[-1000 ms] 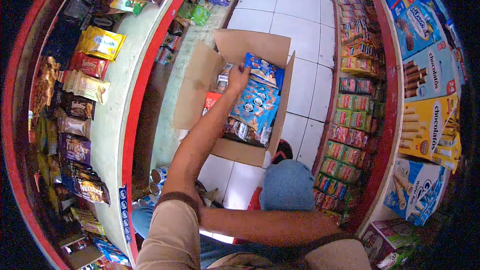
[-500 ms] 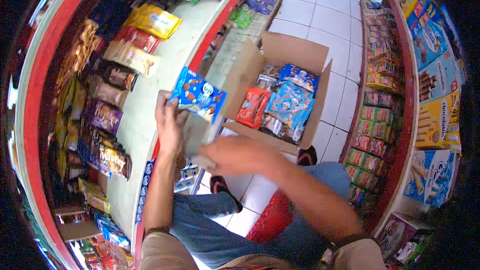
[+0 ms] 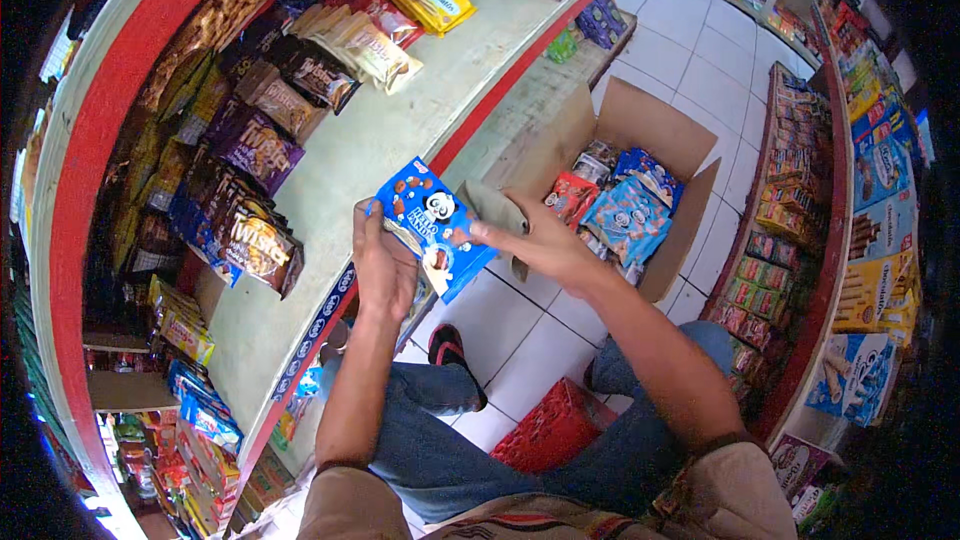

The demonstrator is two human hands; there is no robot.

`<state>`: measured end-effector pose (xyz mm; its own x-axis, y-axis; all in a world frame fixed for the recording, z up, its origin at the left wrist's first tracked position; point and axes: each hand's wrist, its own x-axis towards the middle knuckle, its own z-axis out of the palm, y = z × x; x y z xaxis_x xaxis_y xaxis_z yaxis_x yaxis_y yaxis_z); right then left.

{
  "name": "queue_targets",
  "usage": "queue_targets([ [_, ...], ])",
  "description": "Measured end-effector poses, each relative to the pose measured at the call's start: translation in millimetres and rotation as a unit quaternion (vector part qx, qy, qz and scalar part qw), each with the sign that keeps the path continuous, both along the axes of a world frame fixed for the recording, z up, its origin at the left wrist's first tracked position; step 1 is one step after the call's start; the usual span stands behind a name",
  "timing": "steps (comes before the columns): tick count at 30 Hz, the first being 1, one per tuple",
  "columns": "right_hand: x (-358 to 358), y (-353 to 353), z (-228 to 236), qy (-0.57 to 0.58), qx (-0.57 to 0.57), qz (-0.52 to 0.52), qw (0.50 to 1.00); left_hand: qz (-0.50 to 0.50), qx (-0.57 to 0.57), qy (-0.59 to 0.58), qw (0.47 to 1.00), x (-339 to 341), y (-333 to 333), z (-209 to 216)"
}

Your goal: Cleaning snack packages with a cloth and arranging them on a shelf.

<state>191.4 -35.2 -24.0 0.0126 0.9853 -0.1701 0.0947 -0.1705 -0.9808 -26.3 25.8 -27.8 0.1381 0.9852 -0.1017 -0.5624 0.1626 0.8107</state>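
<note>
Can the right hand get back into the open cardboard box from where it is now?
Probably yes. The right hand is on the blue snack packet, beside the cardboard box; its flaps stand open and nothing lies between. It would have to let go of the packet, which the left hand also holds.

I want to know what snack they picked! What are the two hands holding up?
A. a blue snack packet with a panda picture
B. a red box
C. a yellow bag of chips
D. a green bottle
A: the left hand and the right hand grip a blue snack packet with a panda picture between them, above the shelf edge, with the open cardboard box of more packets behind on the floor.
</note>
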Motion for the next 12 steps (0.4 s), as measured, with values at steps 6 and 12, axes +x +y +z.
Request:
queue_targets([
  [6, -1, 8, -8, 0.065, -0.016, 0.157, 0.985, 0.048, 0.045, 0.100, 0.993, 3, -11, 20],
  [12, -8, 6, 2, 0.170, -0.039, 0.156, 0.972, -0.002, 0.032, 0.024, 0.999, -20, -3, 30],
])
